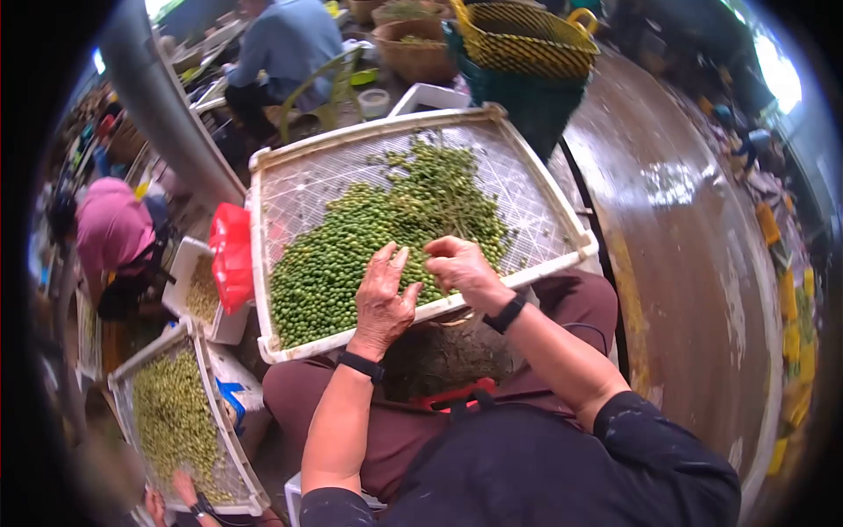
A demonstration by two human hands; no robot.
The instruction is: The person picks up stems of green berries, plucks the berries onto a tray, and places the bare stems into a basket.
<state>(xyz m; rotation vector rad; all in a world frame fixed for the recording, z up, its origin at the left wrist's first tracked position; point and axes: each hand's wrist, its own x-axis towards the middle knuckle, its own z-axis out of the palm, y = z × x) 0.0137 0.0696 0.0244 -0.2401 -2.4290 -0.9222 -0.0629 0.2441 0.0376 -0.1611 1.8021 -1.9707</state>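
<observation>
A shallow white tray (263, 206) with a mesh bottom rests tilted across the lap, heaped with small round green fruits (329, 277). Toward its right side, thin stalks (452, 211) are mixed in with them. My left hand (384, 299) lies over the near side of the heap, fingers stretched out and thumb apart, touching the fruits. Beside it, my right hand (465, 270) hangs over the tray's near rim with its fingers curled together. Whatever those fingertips hold, if anything, is hidden. Both wrists wear dark bands.
At lower left, another person's hand (184, 487) reaches into a second tray (206, 351) of paler fruits. A red plastic bag (230, 255) hangs by my tray's left edge. A yellow woven basket (527, 39) stands beyond it. Wet floor (685, 237) stretches along the right.
</observation>
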